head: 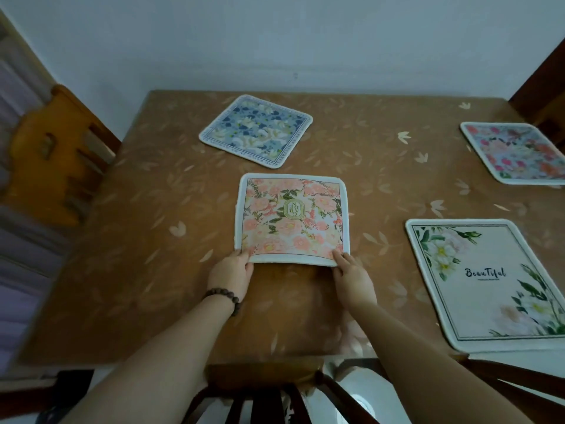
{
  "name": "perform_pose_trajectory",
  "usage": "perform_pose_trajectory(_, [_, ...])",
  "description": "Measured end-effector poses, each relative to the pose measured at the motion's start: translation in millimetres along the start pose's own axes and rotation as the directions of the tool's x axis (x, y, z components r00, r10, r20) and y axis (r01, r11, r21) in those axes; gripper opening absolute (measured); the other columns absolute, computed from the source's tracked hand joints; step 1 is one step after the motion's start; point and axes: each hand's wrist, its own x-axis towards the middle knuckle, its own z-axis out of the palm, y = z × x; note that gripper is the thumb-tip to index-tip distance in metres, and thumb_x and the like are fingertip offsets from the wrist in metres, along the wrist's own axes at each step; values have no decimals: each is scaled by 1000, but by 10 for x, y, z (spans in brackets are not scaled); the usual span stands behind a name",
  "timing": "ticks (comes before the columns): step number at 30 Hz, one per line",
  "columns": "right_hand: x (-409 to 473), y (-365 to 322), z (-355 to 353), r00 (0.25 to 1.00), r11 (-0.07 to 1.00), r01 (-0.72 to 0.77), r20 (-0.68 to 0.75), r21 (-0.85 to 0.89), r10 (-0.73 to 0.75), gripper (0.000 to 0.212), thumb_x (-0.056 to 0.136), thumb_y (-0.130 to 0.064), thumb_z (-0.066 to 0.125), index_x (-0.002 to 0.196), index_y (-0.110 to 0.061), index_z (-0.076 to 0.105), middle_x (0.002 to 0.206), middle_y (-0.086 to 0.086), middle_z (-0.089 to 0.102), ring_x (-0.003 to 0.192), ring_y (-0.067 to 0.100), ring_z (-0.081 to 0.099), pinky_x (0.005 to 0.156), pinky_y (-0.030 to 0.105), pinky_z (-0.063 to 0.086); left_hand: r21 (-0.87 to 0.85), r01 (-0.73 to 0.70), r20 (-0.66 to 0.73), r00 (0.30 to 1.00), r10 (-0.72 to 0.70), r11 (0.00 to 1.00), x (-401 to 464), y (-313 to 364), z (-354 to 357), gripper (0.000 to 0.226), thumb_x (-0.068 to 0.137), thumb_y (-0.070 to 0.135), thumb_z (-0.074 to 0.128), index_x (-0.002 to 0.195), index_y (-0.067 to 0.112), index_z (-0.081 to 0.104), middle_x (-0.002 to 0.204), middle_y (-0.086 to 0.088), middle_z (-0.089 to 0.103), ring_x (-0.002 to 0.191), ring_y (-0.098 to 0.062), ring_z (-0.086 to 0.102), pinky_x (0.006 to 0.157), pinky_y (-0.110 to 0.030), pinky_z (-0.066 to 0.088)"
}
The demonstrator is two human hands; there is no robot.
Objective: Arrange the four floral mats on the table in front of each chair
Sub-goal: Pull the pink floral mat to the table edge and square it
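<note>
A pink floral mat (292, 217) lies flat in the middle of the brown table (159, 240). My left hand (230, 275) pinches its near left corner and my right hand (351, 275) pinches its near right corner. A blue floral mat (256, 128) lies farther back, turned at an angle. A cream mat with white flowers and the word "Beautiful" (486, 283) sits at the near right. A mat with red and pink flowers (516, 153) lies at the far right, partly cut off by the frame edge.
A wooden chair (58, 154) stands at the table's left side. Another chair back (275, 396) is just below my arms at the near edge. A dark chair (547, 96) shows at the far right. The table's far side meets a white wall.
</note>
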Motion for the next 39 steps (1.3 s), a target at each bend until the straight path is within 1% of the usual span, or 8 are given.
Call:
perform_pose_trajectory(7, [-498, -368, 330, 995, 997, 40, 96, -61, -34, 45, 100, -31, 35, 145, -27, 36, 154, 3, 29, 137, 27, 32, 106, 42, 37, 15, 41, 21, 999, -42, 999, -639, -570, -170, 43, 99, 25, 37, 142, 22, 41, 134, -1, 55, 98, -22, 61, 72, -35, 54])
perform_pose_trajectory(17, [-1290, -194, 457, 994, 975, 36, 104, -218, -13, 47, 101, -34, 35, 147, -30, 29, 155, 2, 29, 136, 25, 34, 103, 38, 38, 7, -53, 74, 996, 52, 999, -1373, -771, -61, 43, 97, 30, 42, 138, 21, 43, 130, -4, 56, 101, -23, 60, 77, -39, 54])
perform_pose_trajectory(19, [-1353, -159, 463, 991, 972, 67, 125, -227, -39, 58, 97, -42, 44, 149, -27, 23, 156, 4, 24, 140, 26, 27, 109, 40, 29, -54, -6, 97, 995, 11, 999, -1446, -801, -10, 61, 93, 43, 50, 146, 21, 29, 144, -7, 41, 123, -25, 47, 89, -39, 50])
perform_pose_trajectory(21, [-1377, -139, 443, 988, 978, 51, 155, -203, -19, 87, 85, -55, 57, 151, -26, 9, 159, 5, 9, 145, 26, 9, 115, 42, 18, -47, 102, 173, 981, -93, 994, -1480, -821, 2, 98, 80, 61, 58, 150, 23, 1, 157, -15, 10, 141, -33, 19, 105, -45, 38])
perform_pose_trajectory(25, [-1301, -123, 382, 984, 985, 8, 179, -171, 23, 122, 64, -72, 62, 149, -25, -12, 158, 11, -16, 144, 30, -15, 116, 49, 12, 21, 187, 203, 961, -187, 982, -1487, -859, 48, 130, 60, 79, 61, 145, 25, -23, 154, -24, -15, 143, -38, -9, 115, -50, 14])
perform_pose_trajectory(31, [-1069, -199, 380, 965, 990, -24, 256, -141, 60, 128, 59, -72, 67, 148, -30, -14, 157, 11, -19, 144, 29, -15, 114, 51, 16, 21, 206, 192, 959, -206, 978, -1425, -818, 171, 131, 57, 84, 56, 145, 25, -21, 155, -23, -13, 143, -36, -13, 115, -46, 3])
perform_pose_trajectory(35, [-1022, -323, 493, 977, 996, -35, 205, -79, 50, 122, 65, -71, 64, 150, -24, -8, 157, 15, -15, 144, 31, -15, 116, 46, 5, -68, 189, 122, 976, -180, 980, -1336, -798, 240, 124, 63, 76, 61, 148, 25, -13, 158, -15, -4, 144, -28, -10, 116, -41, 7])
perform_pose_trajectory(39, [-1104, -424, 603, 993, 997, -70, 97, -36, 73, 113, 67, -72, 62, 150, -26, 0, 158, 12, -7, 145, 29, -6, 117, 49, 12, -101, 170, 112, 981, -159, 980, -1131, -862, 172, 122, 62, 65, 72, 149, 25, -4, 159, -10, 1, 145, -24, -4, 116, -42, 18])
